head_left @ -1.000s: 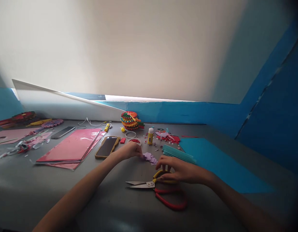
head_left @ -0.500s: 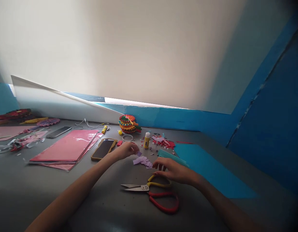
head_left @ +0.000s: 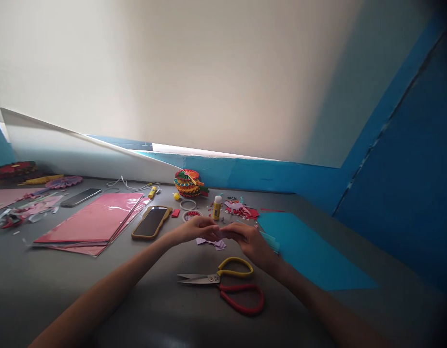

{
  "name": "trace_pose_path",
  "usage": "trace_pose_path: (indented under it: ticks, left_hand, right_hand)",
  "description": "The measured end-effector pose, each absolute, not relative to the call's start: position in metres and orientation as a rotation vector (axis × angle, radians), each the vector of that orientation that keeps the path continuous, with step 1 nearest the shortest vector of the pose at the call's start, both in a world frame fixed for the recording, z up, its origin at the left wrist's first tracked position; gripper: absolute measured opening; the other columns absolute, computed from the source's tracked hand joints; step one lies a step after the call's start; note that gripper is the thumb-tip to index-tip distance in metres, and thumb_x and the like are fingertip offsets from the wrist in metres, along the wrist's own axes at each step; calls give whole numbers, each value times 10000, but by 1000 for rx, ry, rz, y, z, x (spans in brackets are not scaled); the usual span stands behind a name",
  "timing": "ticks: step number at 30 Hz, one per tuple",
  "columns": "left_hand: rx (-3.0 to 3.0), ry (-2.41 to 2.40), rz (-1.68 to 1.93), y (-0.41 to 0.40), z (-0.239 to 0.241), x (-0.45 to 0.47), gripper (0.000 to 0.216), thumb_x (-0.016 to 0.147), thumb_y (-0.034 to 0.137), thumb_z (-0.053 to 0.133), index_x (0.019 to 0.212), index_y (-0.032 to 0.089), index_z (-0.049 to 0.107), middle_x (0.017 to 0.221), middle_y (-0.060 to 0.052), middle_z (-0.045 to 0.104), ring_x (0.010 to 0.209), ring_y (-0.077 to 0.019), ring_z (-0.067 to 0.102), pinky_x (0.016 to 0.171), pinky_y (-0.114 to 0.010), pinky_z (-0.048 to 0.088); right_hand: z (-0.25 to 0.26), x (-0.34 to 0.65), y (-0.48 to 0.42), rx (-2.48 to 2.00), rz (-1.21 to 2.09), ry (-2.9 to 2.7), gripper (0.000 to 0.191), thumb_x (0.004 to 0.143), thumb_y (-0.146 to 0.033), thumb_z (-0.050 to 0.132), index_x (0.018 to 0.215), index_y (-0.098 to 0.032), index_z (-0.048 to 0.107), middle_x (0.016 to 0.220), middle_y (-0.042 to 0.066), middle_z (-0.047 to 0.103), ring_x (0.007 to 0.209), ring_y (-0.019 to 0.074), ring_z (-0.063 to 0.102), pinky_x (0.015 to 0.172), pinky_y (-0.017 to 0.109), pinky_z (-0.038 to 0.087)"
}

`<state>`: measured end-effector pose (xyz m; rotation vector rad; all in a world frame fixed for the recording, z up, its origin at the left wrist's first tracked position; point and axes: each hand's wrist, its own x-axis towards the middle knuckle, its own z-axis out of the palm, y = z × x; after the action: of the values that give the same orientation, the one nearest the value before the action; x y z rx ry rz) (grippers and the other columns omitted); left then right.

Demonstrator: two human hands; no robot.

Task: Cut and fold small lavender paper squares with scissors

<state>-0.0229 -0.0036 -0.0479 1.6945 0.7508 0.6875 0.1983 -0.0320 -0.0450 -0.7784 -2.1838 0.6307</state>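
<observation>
My left hand (head_left: pixel 198 229) and my right hand (head_left: pixel 248 242) meet fingertip to fingertip above the desk. Both are closed in a pinch where they touch; a sliver of a small purple paper piece shows between them, mostly hidden by the fingers. Just beneath lies a loose pile of purple paper pieces (head_left: pixel 211 243). Scissors with one yellow and one red handle (head_left: pixel 241 290) rest nearer to me, blades pointing left and slightly parted. A capped glue stick (head_left: pixel 216 209) stands upright behind my fingers.
A phone in a yellow case (head_left: pixel 151 222) and pink paper sheets in clear wrap (head_left: pixel 96 220) lie left. A blue sheet (head_left: pixel 310 251) is at right, red scraps (head_left: pixel 247 211) behind. A folded-paper ornament (head_left: pixel 188 183) stands at the back, near a white ring (head_left: pixel 188 205).
My hands have come together; the left, which held a small purple paper piece, moved right and the right closed in to meet it. The view has shifted slightly.
</observation>
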Motion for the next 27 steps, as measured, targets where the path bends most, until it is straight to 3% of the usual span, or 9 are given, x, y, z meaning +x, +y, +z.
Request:
trace_pose_path:
  ticks: [5, 11, 16, 22, 27]
  left_hand:
    - [1574, 733, 689, -4, -50, -20, 432, 796, 466, 657, 1067, 129, 652, 1003, -105, 708, 951, -205, 664, 869, -339, 491]
    - [1572, 761, 706, -2, -50, -23, 356, 746, 403, 726, 991, 146, 695, 885, -44, 696, 811, -144, 625, 761, -261, 463]
    - [1569, 778, 731, -4, -48, -21, 354, 732, 398, 738, 977, 147, 694, 873, -40, 686, 793, -140, 612, 738, -257, 450]
    - [1552, 762, 714, -11, -44, -17, 355, 717, 377, 754, 987, 156, 683, 955, -70, 704, 867, -167, 644, 783, -290, 473]
    - [1550, 769, 681, -12, -45, -16, 351, 716, 378, 754, 982, 154, 705, 940, -79, 722, 848, -177, 655, 736, -277, 476]
  right_hand:
    - [-42, 198, -34, -701, 584, -2173, 243, 923, -197, 487, 1061, -254, 679, 1071, 55, 651, 975, 217, 615, 847, 372, 517]
    - [-39, 198, -35, -715, 602, -2151, 201, 927, -209, 494, 1016, -248, 670, 1078, 49, 652, 999, 217, 615, 866, 364, 511]
    - [-43, 197, -31, -848, 657, -2101, 253, 990, -255, 349, 1197, -218, 490, 1086, 82, 636, 969, 203, 645, 826, 360, 532]
    - [-51, 195, -33, -999, 609, -2133, 301, 987, -412, 355, 864, -205, 535, 811, 42, 624, 732, 201, 606, 643, 322, 490]
    - [-49, 194, -38, -1015, 573, -2172, 233, 978, -368, 396, 883, -209, 538, 824, 29, 592, 703, 177, 545, 609, 289, 443]
